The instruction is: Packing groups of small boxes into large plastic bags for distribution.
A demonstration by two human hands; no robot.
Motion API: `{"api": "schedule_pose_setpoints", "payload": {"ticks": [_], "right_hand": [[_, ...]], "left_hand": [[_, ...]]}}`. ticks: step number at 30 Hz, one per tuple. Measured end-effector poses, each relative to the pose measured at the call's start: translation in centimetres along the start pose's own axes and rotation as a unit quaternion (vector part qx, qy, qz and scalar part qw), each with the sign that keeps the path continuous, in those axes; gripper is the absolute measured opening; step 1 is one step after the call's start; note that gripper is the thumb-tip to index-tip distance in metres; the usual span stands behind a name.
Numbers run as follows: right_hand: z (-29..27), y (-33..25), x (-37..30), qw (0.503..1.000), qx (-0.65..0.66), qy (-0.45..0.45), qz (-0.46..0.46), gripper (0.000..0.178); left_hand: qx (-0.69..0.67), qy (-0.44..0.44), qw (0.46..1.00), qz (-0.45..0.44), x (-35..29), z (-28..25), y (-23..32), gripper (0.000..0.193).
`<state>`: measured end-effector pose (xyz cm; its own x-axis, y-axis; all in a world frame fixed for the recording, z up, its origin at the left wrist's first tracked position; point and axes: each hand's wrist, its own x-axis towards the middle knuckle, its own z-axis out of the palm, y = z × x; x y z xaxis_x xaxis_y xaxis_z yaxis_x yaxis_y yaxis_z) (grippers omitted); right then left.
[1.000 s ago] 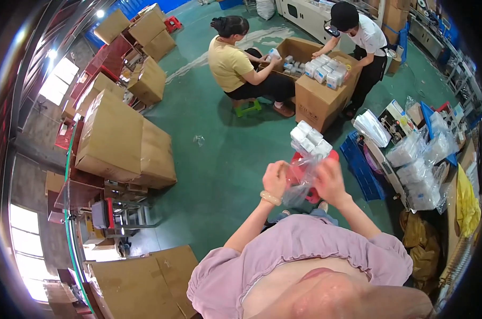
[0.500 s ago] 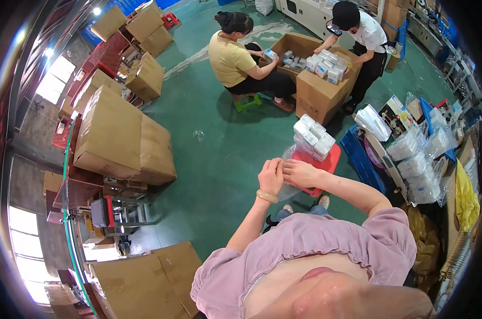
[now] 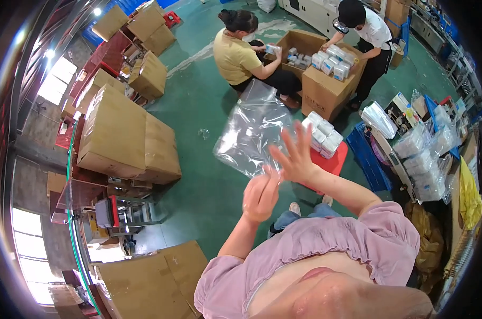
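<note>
A large clear plastic bag spreads out in the air before me, its shiny film wrinkled. My left hand pinches the bag's near edge. Just to the right, my right hand is raised with its fingers spread, holding nothing, close by the bag's right side. Beyond that hand a stack of white packs rests on a red stool. The right hand hides part of the stool and of the stack's left edge.
One co-worker sits ahead holding a small pack; another stands behind a cardboard box topped with white packs. Bagged packs and a blue crate lie at right. Big cartons line the left.
The bag has swung up and spread open to the left and forward. My hands, together before, have parted; the right one has opened and lifted, the left has drawn slightly nearer.
</note>
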<state>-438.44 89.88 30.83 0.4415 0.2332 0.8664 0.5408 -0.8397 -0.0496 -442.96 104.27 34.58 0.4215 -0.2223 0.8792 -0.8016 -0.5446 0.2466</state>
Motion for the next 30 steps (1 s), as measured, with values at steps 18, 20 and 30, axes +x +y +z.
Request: {"api": "schedule_pose_setpoints", "payload": {"ticks": [18,20,30], "right_hand": [[8.8,21.6,-22.4,0.781,-0.153,-0.442,0.415,0.128],[10.6,23.9,-22.5,0.763,-0.152,-0.475,0.412,0.133],[13.2,24.5,-23.8,0.761,-0.148,-0.466,0.426,0.110]], "left_hand": [[0.148,-0.321,0.870,-0.345,-19.0,9.5,-8.8,0.009],[0.142,-0.315,0.854,-0.389,-20.2,10.3,-9.1,0.011],[0.145,-0.316,0.826,-0.443,-21.7,12.8,-8.7,0.014]]}}
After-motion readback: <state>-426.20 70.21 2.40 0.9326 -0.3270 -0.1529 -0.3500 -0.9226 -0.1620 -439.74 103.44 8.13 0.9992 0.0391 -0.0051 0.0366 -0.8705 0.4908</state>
